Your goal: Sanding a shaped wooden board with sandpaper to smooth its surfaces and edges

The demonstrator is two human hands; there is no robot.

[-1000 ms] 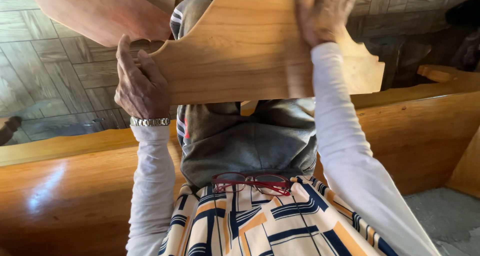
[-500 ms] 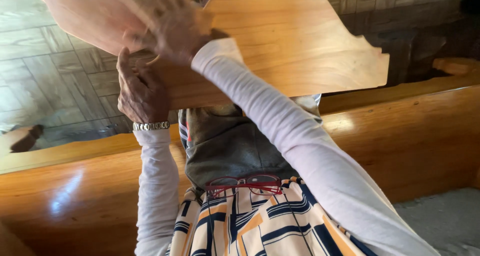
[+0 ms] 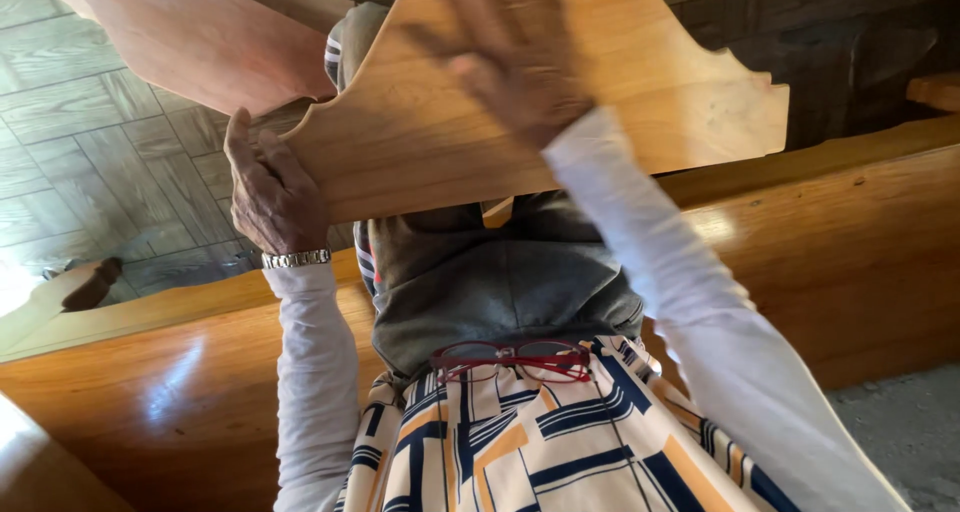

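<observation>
A carved light-wood panel (image 3: 620, 102) with a scalloped edge is held up in front of me, over a wooden bench back (image 3: 830, 232). My left hand (image 3: 270, 187), with a metal watch at the wrist, grips the panel's narrow left end. My right hand (image 3: 515, 57) lies flat on the panel's face near its middle, blurred by motion. A second, redder wooden panel (image 3: 200, 32) sits behind at the upper left.
Grey cloth (image 3: 500, 282) hangs over the bench below the panel. Red-framed glasses (image 3: 510, 360) hang at my patterned shirt front. A parquet floor (image 3: 90, 162) lies beyond the bench on the left, and a concrete floor (image 3: 900, 432) at the lower right.
My right hand swept from the panel's right part to its far left, then back to the middle. My left hand kept its grip. The panel tilted slightly.
</observation>
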